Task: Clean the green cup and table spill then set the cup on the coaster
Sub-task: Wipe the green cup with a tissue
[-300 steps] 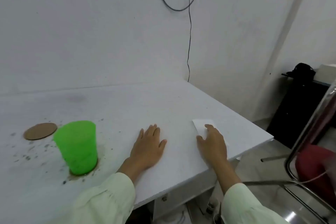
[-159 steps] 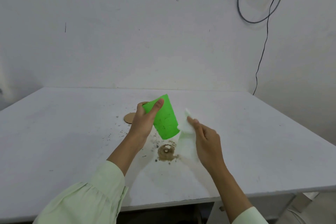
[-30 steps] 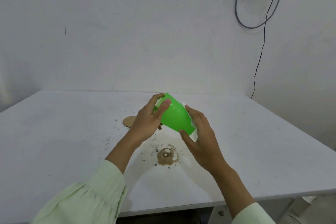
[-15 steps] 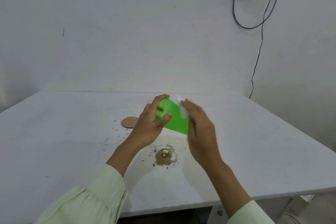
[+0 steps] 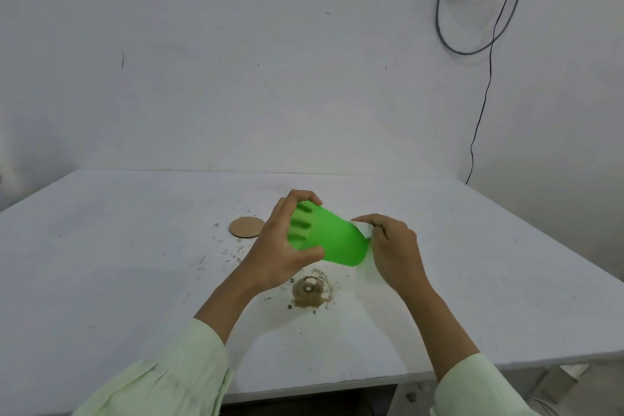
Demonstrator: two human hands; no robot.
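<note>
Risk: the green plastic cup (image 5: 332, 240) is held tipped on its side in the air, so a hard rub from the white tissue (image 5: 363, 230) could twist it out of the grip and drop it into the brown spill ring (image 5: 311, 290) just below both hands, dirtying it again. Left hand (image 5: 280, 246) is closed around the cup's wide end, 3 fingers showing through the plastic, thumb across the near side; right hand (image 5: 393, 248) is pinched shut on the tissue against the cup's base. Cardboard coaster (image 5: 246, 227) lies bare just beyond the left hand, spill unwiped on the white table (image 5: 101, 263)
</note>
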